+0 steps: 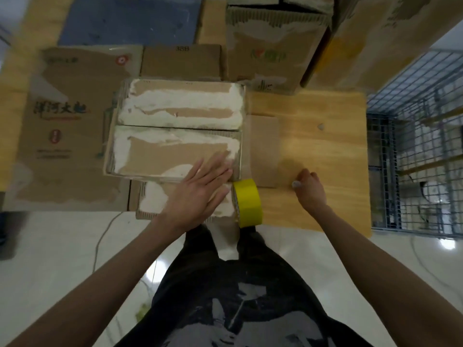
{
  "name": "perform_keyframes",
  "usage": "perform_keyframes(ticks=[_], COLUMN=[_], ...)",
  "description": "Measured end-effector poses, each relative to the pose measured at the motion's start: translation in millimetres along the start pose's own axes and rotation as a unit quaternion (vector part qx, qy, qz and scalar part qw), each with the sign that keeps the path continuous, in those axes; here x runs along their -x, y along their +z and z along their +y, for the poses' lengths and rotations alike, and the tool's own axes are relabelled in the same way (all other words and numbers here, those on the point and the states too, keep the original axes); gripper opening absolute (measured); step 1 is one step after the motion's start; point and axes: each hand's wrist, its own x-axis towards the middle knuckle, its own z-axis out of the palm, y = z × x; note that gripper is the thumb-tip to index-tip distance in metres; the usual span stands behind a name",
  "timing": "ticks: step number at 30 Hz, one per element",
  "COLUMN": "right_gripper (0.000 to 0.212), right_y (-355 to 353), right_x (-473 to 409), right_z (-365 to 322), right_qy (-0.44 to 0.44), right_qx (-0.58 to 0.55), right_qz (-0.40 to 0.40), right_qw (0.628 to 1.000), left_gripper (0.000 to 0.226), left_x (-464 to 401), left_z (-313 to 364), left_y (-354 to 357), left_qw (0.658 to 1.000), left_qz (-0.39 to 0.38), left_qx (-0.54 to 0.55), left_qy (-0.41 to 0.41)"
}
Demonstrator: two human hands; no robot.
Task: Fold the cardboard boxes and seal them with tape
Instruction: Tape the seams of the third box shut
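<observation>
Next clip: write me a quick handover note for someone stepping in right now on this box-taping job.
Left hand: open, flat on the folded box, holding its near flap down.
Right hand: curled around a small object on the wooden table; what it is cannot be told.
Yellow tape roll: on edge at the table's near side, beside the box.
Done: both top flaps closed.
Left: no yellow tape on the seam; flattened boxes wait on the left.

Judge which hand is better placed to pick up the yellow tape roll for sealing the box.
Probably the right hand. It is curled over the table just right of the tape roll, holding nothing clearly visible, while the left hand lies flat with straight fingers on the box flaps.
</observation>
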Motion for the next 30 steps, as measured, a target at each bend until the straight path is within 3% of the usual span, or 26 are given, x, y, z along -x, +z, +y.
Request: perform_keyframes(ticks=[2, 4, 7, 10, 13, 16, 21, 30], right_gripper=[0.008, 0.021, 0.015, 0.009, 0.016, 0.015, 0.012, 0.011], right_y=[-10, -26, -58, -66, -58, -49, -33, -24], right_x=[2, 14, 57, 79, 73, 64, 52, 50], right_z=[-16, -45, -101, -137, -145, -147, -150, -140], right_qy=[-0.023, -0.089, -0.192, -0.278, -0.322, -0.352, -0.331, -0.357], right_qx=[-0.074, -0.192, -0.384, -0.43, -0.424, -0.384, -0.409, -0.359], right_qz=[0.031, 0.094, 0.119, 0.044, -0.014, -0.049, -0.101, -0.073], right_qw=[0.997, 0.973, 0.895, 0.858, 0.846, 0.853, 0.844, 0.859], left_gripper=[0.033, 0.022, 0.027, 0.045, 0.048, 0.03, 0.022, 0.029], left_x=[1, 1, -5, -11, -14, -13, -11, -14], left_z=[18, 43, 76, 86, 89, 87, 90, 91], left_y=[2, 0, -2, 6, 12, 18, 21, 19], left_qw=[0.992, 0.961, 0.844, 0.763, 0.728, 0.696, 0.652, 0.678], left_qz=[0.092, 0.153, 0.113, 0.039, 0.012, 0.021, 0.015, 0.01], left_qx=[0.053, 0.134, 0.315, 0.396, 0.46, 0.527, 0.585, 0.561], left_qy=[-0.065, -0.189, -0.42, -0.51, -0.508, -0.487, -0.482, -0.475])
